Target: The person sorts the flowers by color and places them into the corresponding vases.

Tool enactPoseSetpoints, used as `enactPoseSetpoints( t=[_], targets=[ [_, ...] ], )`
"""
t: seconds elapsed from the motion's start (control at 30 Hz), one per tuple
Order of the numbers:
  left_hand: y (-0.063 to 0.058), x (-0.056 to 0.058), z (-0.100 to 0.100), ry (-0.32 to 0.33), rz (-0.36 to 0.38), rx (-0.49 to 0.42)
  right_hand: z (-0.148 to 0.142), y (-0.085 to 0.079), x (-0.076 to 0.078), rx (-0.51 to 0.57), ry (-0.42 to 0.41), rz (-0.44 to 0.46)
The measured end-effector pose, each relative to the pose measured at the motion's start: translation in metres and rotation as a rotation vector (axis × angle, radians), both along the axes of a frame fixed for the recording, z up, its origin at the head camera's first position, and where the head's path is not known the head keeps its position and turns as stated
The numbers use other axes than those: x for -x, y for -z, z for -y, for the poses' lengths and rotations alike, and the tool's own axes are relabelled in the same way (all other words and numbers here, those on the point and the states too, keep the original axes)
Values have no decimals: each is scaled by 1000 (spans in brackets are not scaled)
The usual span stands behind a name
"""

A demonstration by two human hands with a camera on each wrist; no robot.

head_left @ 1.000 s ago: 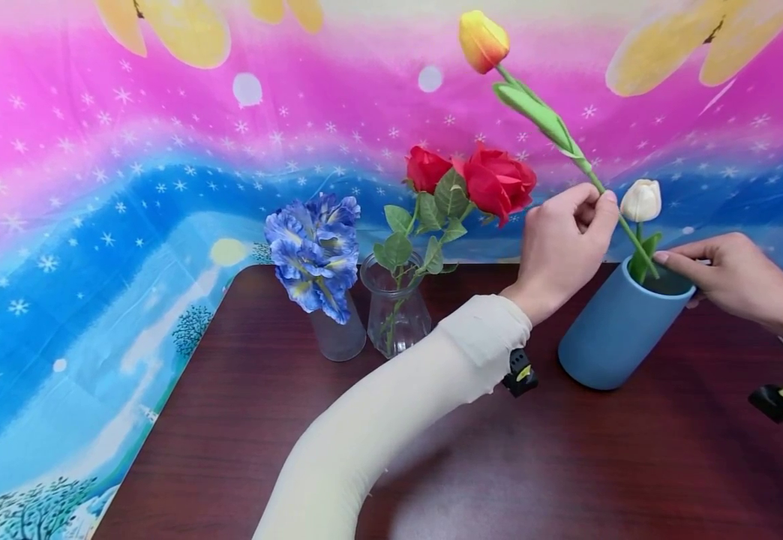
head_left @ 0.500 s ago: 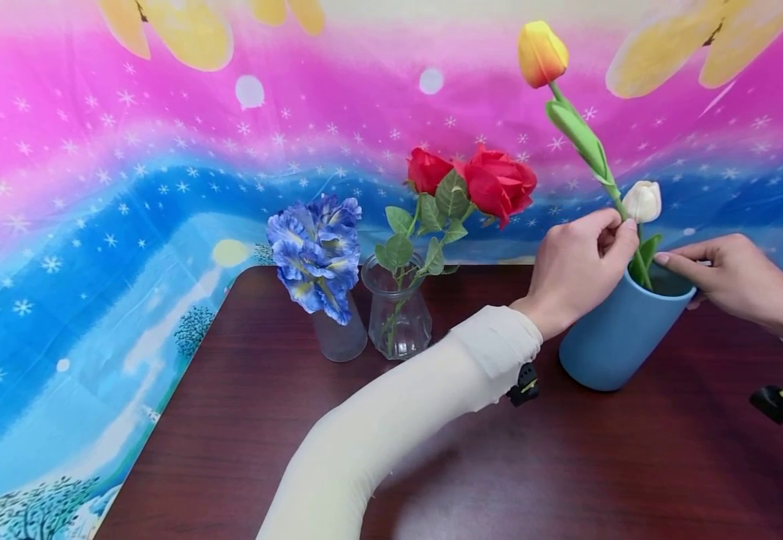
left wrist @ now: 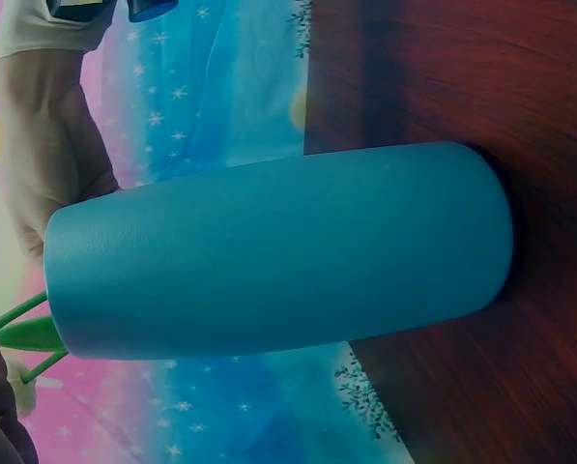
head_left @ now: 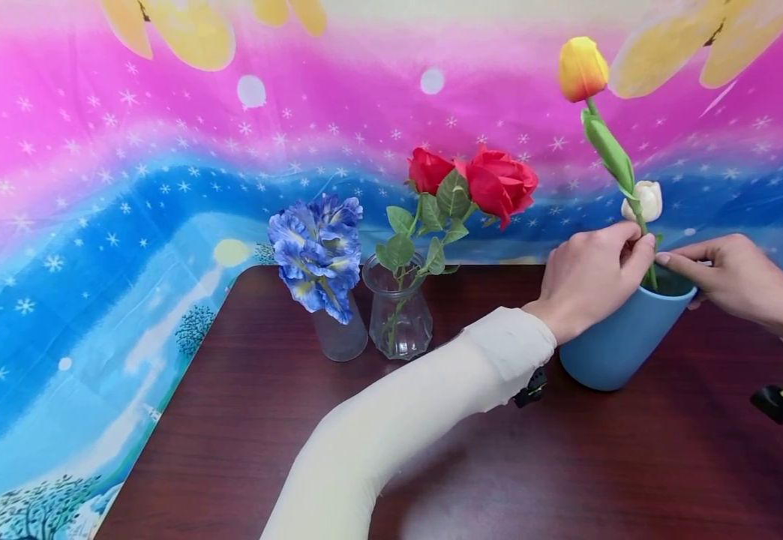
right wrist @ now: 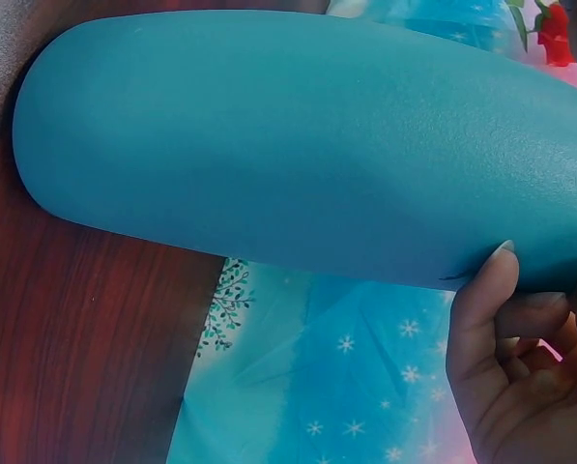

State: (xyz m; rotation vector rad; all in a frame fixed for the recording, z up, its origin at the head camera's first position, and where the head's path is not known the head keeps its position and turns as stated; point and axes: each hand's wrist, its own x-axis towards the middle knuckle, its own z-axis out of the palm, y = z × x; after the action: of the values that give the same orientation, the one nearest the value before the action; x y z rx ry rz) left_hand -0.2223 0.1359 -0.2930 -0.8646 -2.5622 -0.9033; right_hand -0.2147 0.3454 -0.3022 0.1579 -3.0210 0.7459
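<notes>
My left hand (head_left: 590, 276) pinches the green stem of a yellow-orange tulip (head_left: 582, 70) just above the mouth of a blue vase (head_left: 604, 349). The stem's lower end reaches inside the rim. Behind it a white tulip (head_left: 648, 200) stands in the same vase, partly covered. At the vase's right side my right hand (head_left: 736, 274) grips the rim between thumb and fingers. The right wrist view has these fingers (right wrist: 486, 300) against the vase wall. In the left wrist view two green stems (left wrist: 19, 311) show at the vase mouth.
A clear glass vase (head_left: 401, 330) with red roses (head_left: 499, 184) stands left of the blue vase. Beside it is a narrow translucent vase (head_left: 340, 337) with blue flowers (head_left: 317, 251). All stand on a dark wooden table (head_left: 229, 450) before a printed backdrop (head_left: 182, 135).
My left hand has moved right and down with the yellow-orange tulip, whose stem is now more upright and lower at the vase mouth. The right hand stays on the rim.
</notes>
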Motion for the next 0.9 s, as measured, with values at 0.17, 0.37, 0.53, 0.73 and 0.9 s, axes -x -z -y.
enactPoseSetpoints(
  t=[0.17,0.37,0.53,0.73,0.9],
  targets=[
    [2,-3,-3,5,-5,57,-1,0,0,12,-25,-15],
    [3,-3,-4,10,-28,121,0,0,-1,5,-20,-21],
    [6,-3,-5,12,-40,171,0,0,-1,-1,-19,-12],
    [9,-3,-7,41,-51,206,1,0,-1,5,-14,-12],
    [10,-3,-8,46,-28,222,0,1,-2,9,-16,-10]
  ],
)
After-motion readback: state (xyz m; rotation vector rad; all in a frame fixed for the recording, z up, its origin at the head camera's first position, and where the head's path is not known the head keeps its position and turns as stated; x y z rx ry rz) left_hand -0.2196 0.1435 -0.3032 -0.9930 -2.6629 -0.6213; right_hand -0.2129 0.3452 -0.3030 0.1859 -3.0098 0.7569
